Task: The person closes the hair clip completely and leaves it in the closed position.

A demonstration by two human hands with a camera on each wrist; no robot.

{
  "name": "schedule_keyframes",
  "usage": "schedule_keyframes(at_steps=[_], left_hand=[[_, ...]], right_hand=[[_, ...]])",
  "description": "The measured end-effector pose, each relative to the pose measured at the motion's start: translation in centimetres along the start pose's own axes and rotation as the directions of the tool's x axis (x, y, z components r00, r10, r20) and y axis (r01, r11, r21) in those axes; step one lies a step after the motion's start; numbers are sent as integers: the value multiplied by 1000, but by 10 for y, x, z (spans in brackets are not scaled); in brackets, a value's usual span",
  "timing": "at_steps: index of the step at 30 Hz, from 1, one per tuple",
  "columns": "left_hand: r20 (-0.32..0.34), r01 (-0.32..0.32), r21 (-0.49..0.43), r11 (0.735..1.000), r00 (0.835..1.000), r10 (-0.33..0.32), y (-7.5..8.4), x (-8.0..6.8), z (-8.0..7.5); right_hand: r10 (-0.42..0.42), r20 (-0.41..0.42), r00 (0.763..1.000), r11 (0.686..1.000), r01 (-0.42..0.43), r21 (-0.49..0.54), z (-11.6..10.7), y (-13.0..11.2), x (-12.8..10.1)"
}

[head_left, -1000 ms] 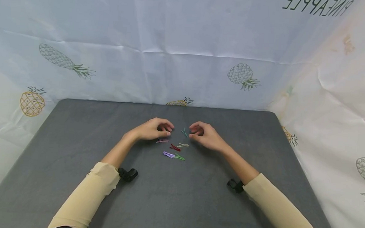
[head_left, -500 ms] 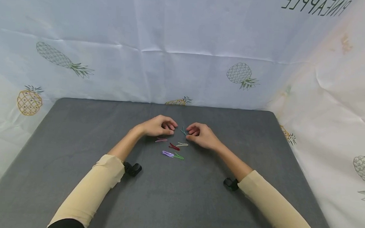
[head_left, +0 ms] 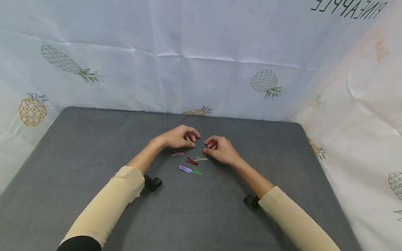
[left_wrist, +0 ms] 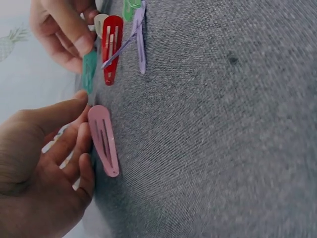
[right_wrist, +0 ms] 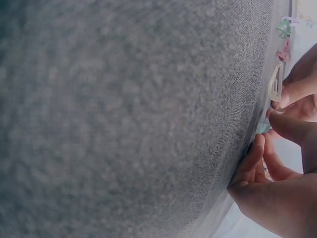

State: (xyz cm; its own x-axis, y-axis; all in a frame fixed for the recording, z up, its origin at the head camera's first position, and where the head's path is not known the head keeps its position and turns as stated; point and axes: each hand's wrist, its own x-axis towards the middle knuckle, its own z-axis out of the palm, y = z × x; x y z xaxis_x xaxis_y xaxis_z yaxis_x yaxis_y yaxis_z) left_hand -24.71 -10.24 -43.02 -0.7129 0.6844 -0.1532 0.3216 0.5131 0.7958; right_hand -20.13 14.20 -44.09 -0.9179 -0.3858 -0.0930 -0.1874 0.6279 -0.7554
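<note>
Hands [head_left: 181, 137] closer around teal clip [head_left: 202, 144]

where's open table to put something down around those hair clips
Bare grey table lies between the two sleeves, nearer than the purple clip, and out to both side edges. It is crowded mid-table, where the left hand and right hand close round the teal clip.

Head cam looks down and forward from above, both hands mid-frame. Wrist cams sit way closer, skimming the grey table [head_left: 85, 143] sideways; all three catch the clips between the hands.
</note>
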Motion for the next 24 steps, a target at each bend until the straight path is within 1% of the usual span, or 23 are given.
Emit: schedule_keyframes(at_steps=[9,17,24], left_hand=[[-68,15,20,1000,998,-13,-2,11,4],[-97,43,35,998,995,-40,0,13,6],[-117,48,58,997,992,-42,-1,14,10]], right_hand=[[-10,-11,1000,1000,10,-3,1,3,1],[-20,-20,1000,1000,20,-16,1,4,1],[-23,-24,999,999,22,-33,0,5,1]])
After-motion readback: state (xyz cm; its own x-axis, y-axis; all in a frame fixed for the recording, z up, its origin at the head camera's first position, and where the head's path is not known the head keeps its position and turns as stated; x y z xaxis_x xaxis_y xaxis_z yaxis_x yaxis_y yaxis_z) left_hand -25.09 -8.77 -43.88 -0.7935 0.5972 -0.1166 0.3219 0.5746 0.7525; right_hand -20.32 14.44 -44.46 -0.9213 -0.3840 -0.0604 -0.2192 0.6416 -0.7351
